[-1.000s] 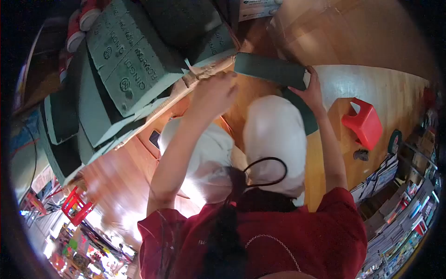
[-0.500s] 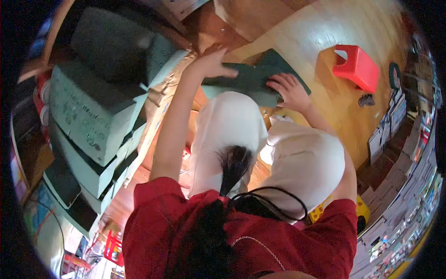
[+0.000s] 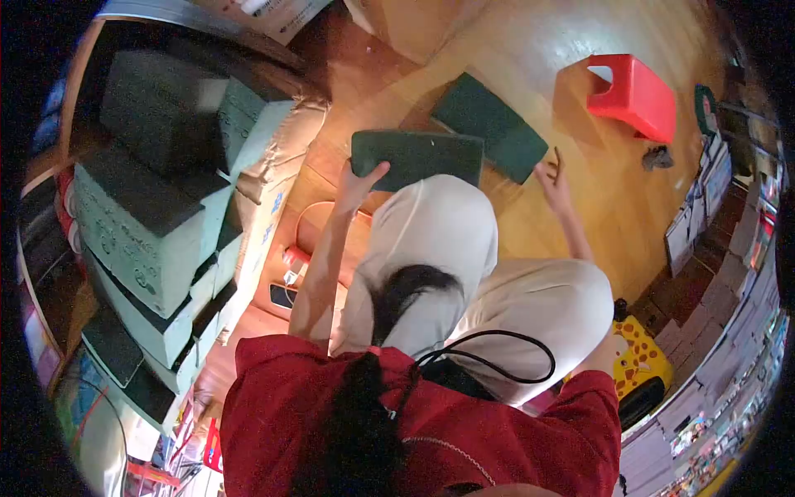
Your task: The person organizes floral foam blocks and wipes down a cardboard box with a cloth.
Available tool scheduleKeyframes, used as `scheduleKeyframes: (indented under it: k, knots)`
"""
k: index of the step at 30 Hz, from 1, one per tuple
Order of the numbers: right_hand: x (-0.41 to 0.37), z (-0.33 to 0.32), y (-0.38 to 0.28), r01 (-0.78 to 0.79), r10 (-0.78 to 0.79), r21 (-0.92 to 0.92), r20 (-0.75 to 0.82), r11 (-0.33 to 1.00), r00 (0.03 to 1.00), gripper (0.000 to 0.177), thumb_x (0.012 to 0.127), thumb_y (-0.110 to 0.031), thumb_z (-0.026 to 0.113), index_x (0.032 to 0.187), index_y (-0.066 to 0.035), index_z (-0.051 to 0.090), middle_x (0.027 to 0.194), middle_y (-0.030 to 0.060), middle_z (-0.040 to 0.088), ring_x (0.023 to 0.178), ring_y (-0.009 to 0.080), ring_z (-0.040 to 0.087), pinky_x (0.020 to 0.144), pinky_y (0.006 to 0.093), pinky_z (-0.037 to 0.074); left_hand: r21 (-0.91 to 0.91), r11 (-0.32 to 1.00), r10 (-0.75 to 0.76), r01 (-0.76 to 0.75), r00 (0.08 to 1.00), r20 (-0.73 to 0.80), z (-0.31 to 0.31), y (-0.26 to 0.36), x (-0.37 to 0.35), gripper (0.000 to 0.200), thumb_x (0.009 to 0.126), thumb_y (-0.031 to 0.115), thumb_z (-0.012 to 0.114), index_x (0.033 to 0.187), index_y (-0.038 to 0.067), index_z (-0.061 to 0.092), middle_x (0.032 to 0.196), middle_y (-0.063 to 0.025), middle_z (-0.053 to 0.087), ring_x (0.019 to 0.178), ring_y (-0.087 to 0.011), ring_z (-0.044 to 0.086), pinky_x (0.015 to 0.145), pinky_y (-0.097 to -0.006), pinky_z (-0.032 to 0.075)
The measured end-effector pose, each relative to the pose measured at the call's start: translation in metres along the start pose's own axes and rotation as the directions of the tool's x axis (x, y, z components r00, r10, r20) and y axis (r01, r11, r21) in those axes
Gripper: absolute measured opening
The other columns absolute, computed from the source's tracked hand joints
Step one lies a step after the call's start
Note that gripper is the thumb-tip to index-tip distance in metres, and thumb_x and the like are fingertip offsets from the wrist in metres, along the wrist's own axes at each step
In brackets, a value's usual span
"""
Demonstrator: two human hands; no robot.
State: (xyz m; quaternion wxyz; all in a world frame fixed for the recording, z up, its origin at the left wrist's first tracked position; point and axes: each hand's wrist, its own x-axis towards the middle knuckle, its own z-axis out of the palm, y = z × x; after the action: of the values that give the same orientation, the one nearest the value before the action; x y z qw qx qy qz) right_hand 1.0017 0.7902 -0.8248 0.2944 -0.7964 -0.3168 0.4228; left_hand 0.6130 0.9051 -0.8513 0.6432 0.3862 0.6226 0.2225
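Where wooden floor bears a red stool, the left hand clasps a block and the right hand, half-spread, nothing.

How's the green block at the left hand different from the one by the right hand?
The near block sits nearly straight across the view; the far block slants down to the right. The left hand grips the near block's end, while the right hand is at the far block's corner, maybe touching. A knee partly hides the near block, not the far block. Both are dark green with straight edges.
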Motion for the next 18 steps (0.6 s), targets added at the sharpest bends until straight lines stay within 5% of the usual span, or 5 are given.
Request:
scheduleKeyframes:
  k: [3, 5, 11, 14, 18]
  knots:
    - [0.011, 0.009, 0.0, -0.273, 0.257, 0.234, 0.097, 0.933, 0.962, 0.074, 0.084, -0.034, 0.063, 0.14, -0.014, 0.019, 0.112, 0.0143, 0.051, 0.095, 0.0192, 0.057, 0.071, 0.0339, 0.052, 0.034, 0.996, 0.087, -0.086, 0.995, -0.043, 0.005, -0.018, 0.001, 0.062, 0.064, 0.029, 0.082, 0.105, -0.005, 0.051, 0.095, -0.0115, 0.062, 0.085, -0.0173, 0.06, 0.075, -0.0281, 0.049]
    - [0.024, 0.009, 0.005, -0.212, 0.196, 0.216, 0.091, 0.953, 0.976, 0.075, 0.083, -0.032, 0.063, 0.14, -0.014, 0.017, 0.107, 0.013, 0.053, 0.089, 0.0189, 0.059, 0.068, 0.0335, 0.052, -0.051, 0.987, 0.15, -0.153, 0.987, -0.067, 0.009, -0.027, 0.001, 0.065, 0.062, 0.029, 0.083, 0.107, -0.005, 0.05, 0.097, -0.0119, 0.062, 0.087, -0.0181, 0.06, 0.076, -0.029, 0.049]
    - [0.067, -0.008, -0.003, -0.144, 0.13, 0.245, 0.07, 0.959, 0.989, 0.067, 0.085, -0.028, 0.062, 0.138, -0.02, 0.022, 0.103, 0.0113, 0.054, 0.074, 0.0175, 0.061, 0.06, 0.0311, 0.053, 0.152, 0.975, 0.163, -0.165, 0.986, 0.026, 0.01, -0.004, 0.035, 0.076, 0.056, 0.031, 0.086, 0.11, -0.007, 0.047, 0.101, -0.014, 0.061, 0.092, -0.0213, 0.059, 0.08, -0.0319, 0.048]
    - [0.091, -0.011, -0.007, -0.056, 0.054, 0.242, 0.018, 0.969, 0.998, 0.061, 0.086, -0.025, 0.059, 0.136, -0.026, 0.024, 0.104, 0.0124, 0.054, 0.068, 0.0171, 0.06, 0.056, 0.0303, 0.053, 0.271, 0.949, 0.186, -0.16, 0.98, -0.076, 0.015, 0.028, 0.022, 0.078, 0.056, 0.033, 0.085, 0.111, -0.007, 0.048, 0.102, -0.0154, 0.06, 0.093, -0.021, 0.059, 0.081, -0.0311, 0.047]
    - [0.091, 0.006, -0.035, -0.054, 0.041, 0.241, 0.06, 0.969, 0.997, 0.058, 0.089, -0.028, 0.055, 0.138, -0.028, 0.024, 0.102, 0.0104, 0.055, 0.082, 0.0173, 0.06, 0.065, 0.0342, 0.054, 0.351, 0.918, 0.207, -0.186, 0.978, -0.024, 0.027, 0.026, 0.031, 0.076, 0.057, 0.034, 0.084, 0.112, -0.006, 0.05, 0.103, -0.0152, 0.06, 0.094, -0.021, 0.059, 0.082, -0.0301, 0.047]
